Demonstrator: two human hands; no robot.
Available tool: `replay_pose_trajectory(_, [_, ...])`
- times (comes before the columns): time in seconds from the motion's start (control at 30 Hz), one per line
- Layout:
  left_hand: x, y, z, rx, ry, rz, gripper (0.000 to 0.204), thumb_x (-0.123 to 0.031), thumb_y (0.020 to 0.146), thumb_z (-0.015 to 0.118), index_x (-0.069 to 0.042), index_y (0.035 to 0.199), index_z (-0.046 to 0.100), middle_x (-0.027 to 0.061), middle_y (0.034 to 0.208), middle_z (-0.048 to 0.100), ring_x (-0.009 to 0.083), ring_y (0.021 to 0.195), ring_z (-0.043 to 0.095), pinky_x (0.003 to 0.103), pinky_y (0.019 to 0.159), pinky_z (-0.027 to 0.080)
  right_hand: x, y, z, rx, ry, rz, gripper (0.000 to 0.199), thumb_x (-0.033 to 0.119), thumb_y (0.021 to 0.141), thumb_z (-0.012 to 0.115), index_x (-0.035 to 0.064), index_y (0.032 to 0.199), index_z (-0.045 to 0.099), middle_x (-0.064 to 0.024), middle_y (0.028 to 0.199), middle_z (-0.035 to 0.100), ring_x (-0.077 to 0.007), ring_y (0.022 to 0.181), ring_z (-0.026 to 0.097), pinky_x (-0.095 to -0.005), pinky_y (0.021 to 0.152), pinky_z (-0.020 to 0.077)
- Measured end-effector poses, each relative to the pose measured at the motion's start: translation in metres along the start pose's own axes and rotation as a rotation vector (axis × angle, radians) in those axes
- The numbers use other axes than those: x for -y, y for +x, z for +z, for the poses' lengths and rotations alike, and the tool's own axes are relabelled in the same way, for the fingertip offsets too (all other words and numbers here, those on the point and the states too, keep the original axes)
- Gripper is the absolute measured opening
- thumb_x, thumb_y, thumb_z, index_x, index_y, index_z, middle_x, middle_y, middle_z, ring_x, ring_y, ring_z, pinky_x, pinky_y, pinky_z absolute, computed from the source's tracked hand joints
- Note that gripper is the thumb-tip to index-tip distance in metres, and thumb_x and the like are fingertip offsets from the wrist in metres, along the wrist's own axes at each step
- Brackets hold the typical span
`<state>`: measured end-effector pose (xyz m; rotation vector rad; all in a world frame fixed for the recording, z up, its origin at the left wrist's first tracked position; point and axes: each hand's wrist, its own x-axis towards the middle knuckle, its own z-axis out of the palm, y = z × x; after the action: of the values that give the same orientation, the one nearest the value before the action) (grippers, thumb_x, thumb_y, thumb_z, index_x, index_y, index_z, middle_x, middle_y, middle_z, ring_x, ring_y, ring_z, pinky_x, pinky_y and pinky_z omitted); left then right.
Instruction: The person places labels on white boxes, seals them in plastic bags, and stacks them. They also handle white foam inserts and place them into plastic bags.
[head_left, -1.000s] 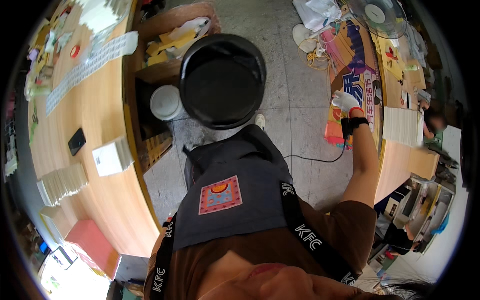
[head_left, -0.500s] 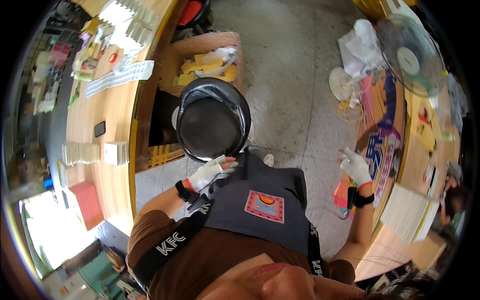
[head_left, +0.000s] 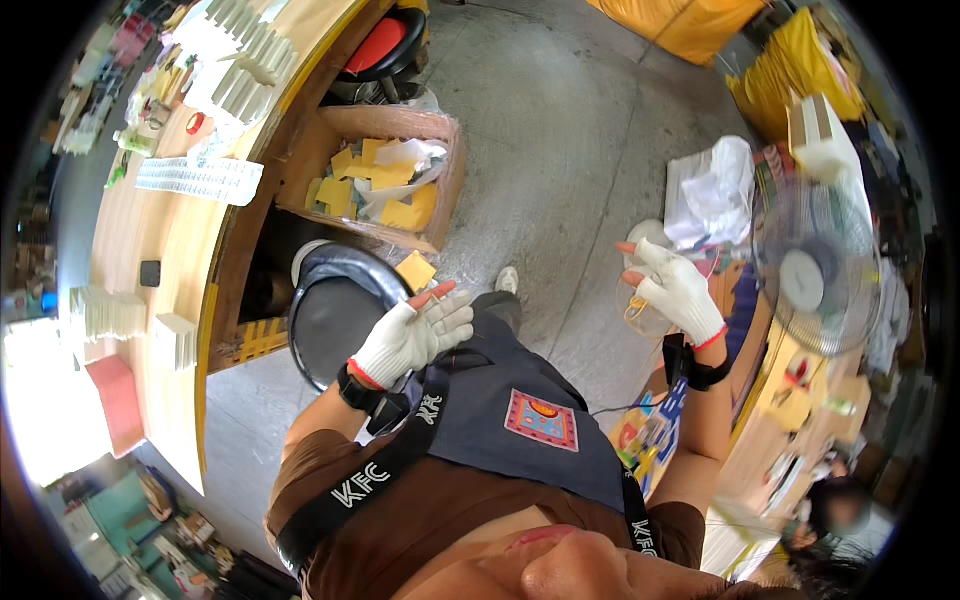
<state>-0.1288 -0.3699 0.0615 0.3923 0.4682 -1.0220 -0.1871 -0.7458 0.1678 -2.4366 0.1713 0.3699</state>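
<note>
My left hand wears a white knit glove with some fingertips bare. Its fingers are stretched out and spread, and nothing shows in it. It hovers beside the black round stool, in front of my dark grey apron. My right hand, gloved the same way, is held out to the right with thumb and fingers apart. Nothing shows in that hand either. Behind it stand the floor fan and a white plastic bag. Each wrist carries a black strap.
At left runs a wooden workbench with paper stacks, a phone and a printed strip. A cardboard box of yellow scraps stands on the floor beside it. Yellow sacks lie far right; another bench lines the right.
My body has turned and moved forward, so the stool now sits further left. Both hands have risen, and the left hand's fingers have spread.
</note>
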Motion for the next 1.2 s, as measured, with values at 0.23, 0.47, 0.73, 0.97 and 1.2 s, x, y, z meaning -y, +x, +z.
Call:
replay_pose_trajectory(0.23, [-0.053,0.092,0.061,0.066,-0.003,0.166,0.046,-0.023,0.094,0.057,-0.004,0.134,0.046,0.0169,0.136,0.052,0.033,0.122,0.052,0.051,0.106,0.04,-0.037,0.122,-0.061,-0.023,0.101,-0.136,0.043,0.008,0.082,0.055,0.0094,0.124,0.058,-0.0125,0.108,0.069,-0.0188,0.086,0.07,-0.0299,0.069,0.0507])
replay_pose_trajectory(0.47, [-0.11,0.176,0.157,0.046,0.223,0.415,0.051,-0.03,0.097,0.055,-0.004,0.138,0.043,0.0153,0.138,0.05,0.0275,0.118,0.054,0.044,0.104,0.042,-0.113,0.242,-0.079,0.029,0.422,-0.171,0.039,0.006,0.086,0.056,0.0013,0.125,0.059,-0.0017,0.1,0.066,-0.0077,0.084,0.058,-0.0226,0.073,0.0462])
replay_pose_trajectory(0.73, [-0.15,0.295,0.214,-0.026,0.161,0.576,0.05,-0.028,0.095,0.056,-0.005,0.138,0.044,0.0166,0.137,0.05,0.0307,0.117,0.054,0.046,0.103,0.043,-0.087,0.381,-0.214,-0.044,0.736,-0.797,0.039,0.02,0.087,0.063,-0.0028,0.119,0.062,-0.0154,0.127,0.06,-0.0222,0.118,0.055,-0.0338,0.101,0.0375])
replay_pose_trajectory(0.97, [-0.2,0.349,0.263,-0.089,0.308,0.693,0.05,-0.032,0.096,0.054,-0.007,0.137,0.043,0.0153,0.138,0.049,0.0305,0.123,0.049,0.045,0.106,0.039,0.031,0.42,-0.34,0.881,1.097,-1.301,0.052,0.037,0.086,0.063,-0.0052,0.117,0.062,-0.0199,0.128,0.055,-0.03,0.119,0.051,-0.0396,0.101,0.0361])
replay_pose_trajectory(1.2, [-0.292,0.378,0.275,-0.208,0.046,0.854,0.048,-0.027,0.095,0.057,-0.003,0.135,0.044,0.0165,0.135,0.051,0.0292,0.118,0.053,0.044,0.105,0.041,0.076,0.527,-0.351,1.208,0.851,-1.47,0.052,0.039,0.086,0.063,-0.0048,0.115,0.062,-0.0171,0.12,0.057,-0.0278,0.11,0.053,-0.0377,0.095,0.039])
